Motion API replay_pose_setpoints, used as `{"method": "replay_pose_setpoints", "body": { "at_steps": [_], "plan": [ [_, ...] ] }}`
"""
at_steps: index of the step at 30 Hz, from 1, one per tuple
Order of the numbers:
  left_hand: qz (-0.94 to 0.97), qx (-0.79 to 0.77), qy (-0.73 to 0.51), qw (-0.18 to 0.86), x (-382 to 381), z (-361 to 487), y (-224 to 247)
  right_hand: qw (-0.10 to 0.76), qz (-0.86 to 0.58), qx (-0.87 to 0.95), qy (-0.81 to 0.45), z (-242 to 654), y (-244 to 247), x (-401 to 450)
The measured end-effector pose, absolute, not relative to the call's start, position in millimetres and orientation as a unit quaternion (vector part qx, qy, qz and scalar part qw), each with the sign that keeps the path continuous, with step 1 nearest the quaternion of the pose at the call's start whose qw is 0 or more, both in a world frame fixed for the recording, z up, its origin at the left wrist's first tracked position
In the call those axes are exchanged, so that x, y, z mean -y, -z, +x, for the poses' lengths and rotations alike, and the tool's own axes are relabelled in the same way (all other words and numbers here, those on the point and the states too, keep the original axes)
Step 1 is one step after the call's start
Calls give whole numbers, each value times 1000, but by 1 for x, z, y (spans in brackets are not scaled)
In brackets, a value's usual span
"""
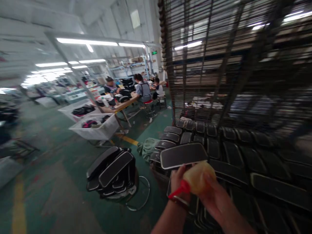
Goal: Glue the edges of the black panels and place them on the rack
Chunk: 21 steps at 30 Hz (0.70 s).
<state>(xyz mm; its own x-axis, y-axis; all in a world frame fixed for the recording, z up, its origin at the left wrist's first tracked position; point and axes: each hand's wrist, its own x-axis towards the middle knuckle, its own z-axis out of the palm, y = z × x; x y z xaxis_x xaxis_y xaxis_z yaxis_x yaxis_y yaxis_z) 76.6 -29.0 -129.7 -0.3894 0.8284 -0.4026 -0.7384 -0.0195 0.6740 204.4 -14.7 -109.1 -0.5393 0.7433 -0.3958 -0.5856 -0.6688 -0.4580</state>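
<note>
My right hand (214, 196) is wrapped round a squeeze bottle (201, 177) with yellowish contents. Its red nozzle (179, 190) points down and to the left, over my left wrist. Just beyond the bottle, my left hand (177, 178) grips the near edge of a black panel (184, 156), long with rounded corners and a pale rim. The bottle hides part of the left fingers. Many similar dark panels (234, 154) lie in rows beneath and to the right of my hands.
A stool with a metal ring (143, 195) bears a heap of black panels (117, 169). Beyond are white bins (99, 128), a work table (126, 103) and several seated people (143, 89). A tall wire rack (202, 65) rises at right; green cloth (147, 148) lies beside the panels.
</note>
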Motion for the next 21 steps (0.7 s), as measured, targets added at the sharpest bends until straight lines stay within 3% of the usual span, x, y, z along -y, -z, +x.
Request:
{"method": "replay_pose_setpoints", "body": {
  "at_steps": [5,10,16,21],
  "plan": [
    [104,-502,-654,557,71,54,153,423,-225,196,-855,206,102,-4],
    [120,-647,-554,510,105,-40,162,370,-235,222,-871,233,96,-29],
    [240,-677,-516,467,56,-113,78,330,-306,179,-875,259,83,-32],
    [324,-609,-427,584,-8,-105,19,307,-376,187,-854,264,95,-36]
  ]
}}
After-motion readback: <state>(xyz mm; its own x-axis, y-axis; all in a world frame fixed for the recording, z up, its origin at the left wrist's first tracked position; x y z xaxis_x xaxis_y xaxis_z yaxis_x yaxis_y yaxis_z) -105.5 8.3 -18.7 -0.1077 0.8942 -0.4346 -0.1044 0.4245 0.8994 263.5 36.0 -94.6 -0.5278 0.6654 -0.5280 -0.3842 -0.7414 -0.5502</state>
